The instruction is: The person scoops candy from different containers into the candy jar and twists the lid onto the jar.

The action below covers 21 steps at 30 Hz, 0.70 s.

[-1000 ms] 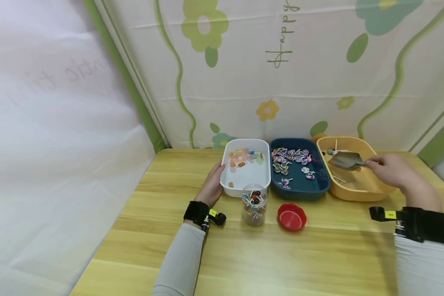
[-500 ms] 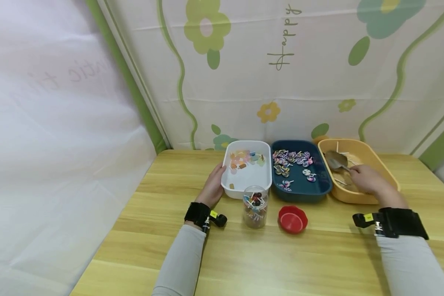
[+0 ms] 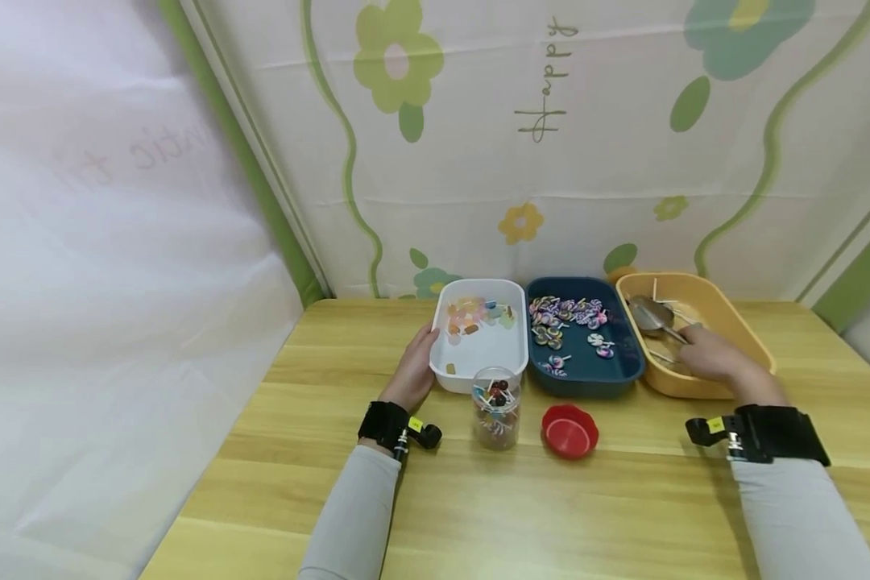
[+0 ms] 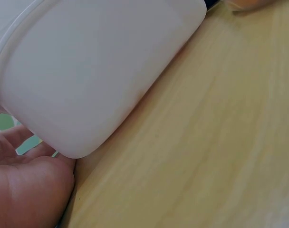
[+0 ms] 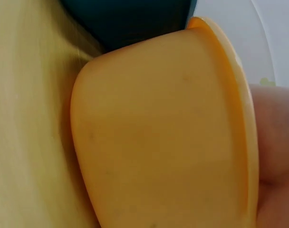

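My left hand [image 3: 412, 370] holds the left side of a white plastic bin [image 3: 482, 361], thumb up at its rim; in the left wrist view, the palm [image 4: 30, 190] lies by the bin's lower corner. Translucent pastel candy pieces [image 3: 471, 312] lie toward the bin's back. Reaching into the yellow bin [image 3: 734, 326], my right hand [image 3: 716, 361] grips the handle of a metal scoop [image 3: 651, 314]. The scoop's blade is low at that bin's left side, among a few white-stick lollipops [image 3: 663, 357]. In the right wrist view, the yellow wall hides the scoop.
Between these bins stands a dark blue bin [image 3: 612, 372] of swirled mini lollipops [image 3: 569, 310]. In front are a clear jar [image 3: 496, 435] part-filled with lollipops and a red scalloped dish [image 3: 569, 432]. A flower-printed curtain [image 3: 464, 169] hangs behind the wooden table [image 3: 551, 515].
My right hand has moved left and lower into the yellow bin, bringing the scoop to its left side, where the blade has turned slightly. The left hand stays at the white bin.
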Motion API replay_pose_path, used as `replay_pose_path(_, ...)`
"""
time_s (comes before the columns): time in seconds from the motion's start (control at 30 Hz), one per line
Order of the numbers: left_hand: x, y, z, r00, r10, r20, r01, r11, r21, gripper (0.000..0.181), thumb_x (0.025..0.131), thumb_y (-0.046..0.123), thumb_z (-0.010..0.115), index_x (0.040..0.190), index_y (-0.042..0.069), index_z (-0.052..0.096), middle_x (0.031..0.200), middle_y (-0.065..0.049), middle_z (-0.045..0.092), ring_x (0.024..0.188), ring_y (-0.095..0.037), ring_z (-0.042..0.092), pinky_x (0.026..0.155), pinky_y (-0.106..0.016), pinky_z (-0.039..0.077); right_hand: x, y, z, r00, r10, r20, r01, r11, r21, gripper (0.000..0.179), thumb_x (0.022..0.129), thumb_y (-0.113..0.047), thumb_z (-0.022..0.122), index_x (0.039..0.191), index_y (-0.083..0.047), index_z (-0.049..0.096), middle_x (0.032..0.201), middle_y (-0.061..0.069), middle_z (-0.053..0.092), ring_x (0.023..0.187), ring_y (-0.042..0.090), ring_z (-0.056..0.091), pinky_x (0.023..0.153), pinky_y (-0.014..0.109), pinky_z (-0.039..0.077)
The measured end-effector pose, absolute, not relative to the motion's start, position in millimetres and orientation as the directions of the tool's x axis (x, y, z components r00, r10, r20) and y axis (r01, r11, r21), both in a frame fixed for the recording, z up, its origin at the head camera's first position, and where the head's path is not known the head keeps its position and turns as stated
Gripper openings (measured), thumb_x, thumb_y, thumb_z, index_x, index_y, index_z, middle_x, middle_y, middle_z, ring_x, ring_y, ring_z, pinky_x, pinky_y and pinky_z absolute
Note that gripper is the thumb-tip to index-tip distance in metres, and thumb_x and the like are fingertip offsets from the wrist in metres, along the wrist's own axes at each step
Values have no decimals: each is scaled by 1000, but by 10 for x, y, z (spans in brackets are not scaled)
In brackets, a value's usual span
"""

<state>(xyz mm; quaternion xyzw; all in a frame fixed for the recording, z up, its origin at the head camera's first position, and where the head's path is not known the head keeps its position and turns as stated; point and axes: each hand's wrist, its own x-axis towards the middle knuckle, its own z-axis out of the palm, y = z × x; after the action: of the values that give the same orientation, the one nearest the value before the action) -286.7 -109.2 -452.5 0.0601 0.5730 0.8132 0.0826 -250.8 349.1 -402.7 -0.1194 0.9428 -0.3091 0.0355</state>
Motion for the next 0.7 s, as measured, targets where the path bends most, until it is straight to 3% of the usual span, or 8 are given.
replay_pose_path(0.13,-2860,-1099,-4515,-978,206,-12,-79,-317,945,46,104,29,35,147,16,26,151,-4,25,133,-18,25,111,-36,24,-2496,3495,-4047,-966,-258,-27,-176,730,-660,18,76,8,43,92,15,49,68,8,44,58,20,42,51,32,37)
replay_pose_path(0.5,-2854,-1101,-4498,-979,205,8,-59,-315,947,49,103,30,36,148,14,24,151,-7,24,134,-21,24,111,-39,23,-2411,3509,-3946,-968,-221,-117,-59,658,-751,26,94,-4,35,111,16,38,58,0,40,44,10,35,39,24,32)
replay_pose_path(0.7,-2839,-1105,-4507,-976,218,14,-57,-317,947,49,104,29,35,148,12,23,151,-9,23,134,-23,23,111,-39,23,-2393,3532,-3936,-969,-218,-115,-49,627,-777,25,97,-7,34,109,14,37,60,2,40,43,8,32,38,24,31)
